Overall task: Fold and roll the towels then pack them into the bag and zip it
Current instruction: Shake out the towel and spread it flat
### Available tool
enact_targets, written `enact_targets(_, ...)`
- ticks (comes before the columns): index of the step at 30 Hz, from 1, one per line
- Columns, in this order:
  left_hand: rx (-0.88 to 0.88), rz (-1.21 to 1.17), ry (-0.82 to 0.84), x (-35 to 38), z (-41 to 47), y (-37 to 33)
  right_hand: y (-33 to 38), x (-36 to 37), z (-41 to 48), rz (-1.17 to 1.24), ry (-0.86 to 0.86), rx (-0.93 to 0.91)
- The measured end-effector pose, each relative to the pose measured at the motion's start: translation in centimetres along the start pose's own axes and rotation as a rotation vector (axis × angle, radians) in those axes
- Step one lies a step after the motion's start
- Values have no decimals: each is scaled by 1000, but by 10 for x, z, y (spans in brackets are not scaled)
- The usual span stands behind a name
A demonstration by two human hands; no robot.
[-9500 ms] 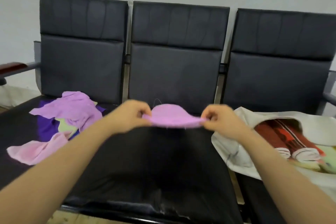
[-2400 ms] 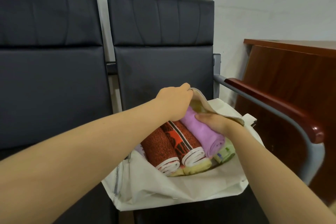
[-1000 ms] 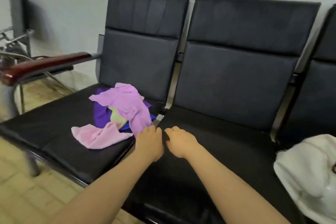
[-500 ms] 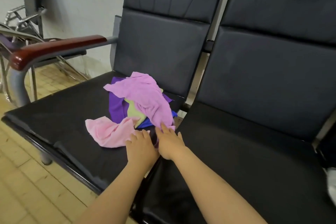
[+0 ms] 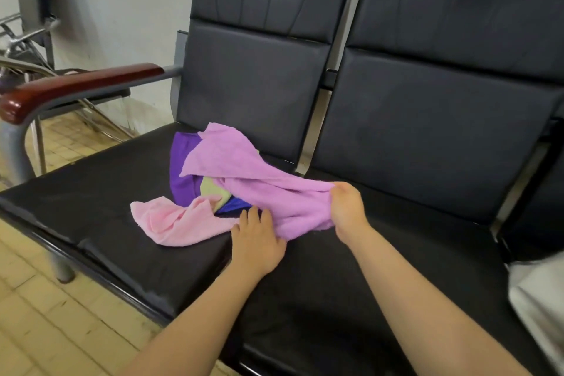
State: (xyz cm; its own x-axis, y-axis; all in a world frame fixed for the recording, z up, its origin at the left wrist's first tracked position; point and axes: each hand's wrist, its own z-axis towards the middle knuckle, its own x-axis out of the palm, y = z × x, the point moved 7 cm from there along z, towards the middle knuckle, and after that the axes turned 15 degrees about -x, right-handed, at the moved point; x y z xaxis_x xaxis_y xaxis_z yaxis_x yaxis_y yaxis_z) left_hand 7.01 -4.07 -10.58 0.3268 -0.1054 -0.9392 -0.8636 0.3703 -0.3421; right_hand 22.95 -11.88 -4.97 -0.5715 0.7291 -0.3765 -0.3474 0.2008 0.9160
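A loose heap of towels lies on the left black seat [image 5: 91, 192]. On top is a lilac towel [image 5: 244, 171], stretched toward the right. My right hand [image 5: 348, 207] grips its right corner and holds it just above the seat gap. My left hand [image 5: 256, 238] lies with fingers spread on the lilac towel's lower edge, next to a pale pink towel [image 5: 177, 220]. Under them show a dark purple towel [image 5: 181, 168], a yellow-green one [image 5: 213, 189] and a blue one [image 5: 235, 203]. Only a sliver of the white bag [image 5: 540, 302] shows at the right edge.
The bench has black padded seats and backs. A wooden-topped armrest [image 5: 76, 88] bounds the left seat. Beyond it stands a metal-framed chair [image 5: 27, 40]. The floor at the lower left is pale tile [image 5: 45, 330].
My view swung from the bag to the towel heap. Both hands reached the heap; my right hand has taken the lilac towel's corner and pulled it rightward.
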Motion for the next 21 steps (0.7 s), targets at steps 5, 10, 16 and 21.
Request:
enact_targets(5, 94, -57, 92, 4, -23, -55, 12, -105, -36, 116, -132, -124)
enact_targets(10, 152, -7, 65, 9, -60, -94, -11, -217, -78, -89, -12, -64)
enact_targets(16, 143, 168, 211, 52, -103, -115, -101, -249, -144, -932, 771, 334)
enact_targets(21, 319, 467, 204, 87, -121, -132, -119, -185, -145, -1033, 604, -153)
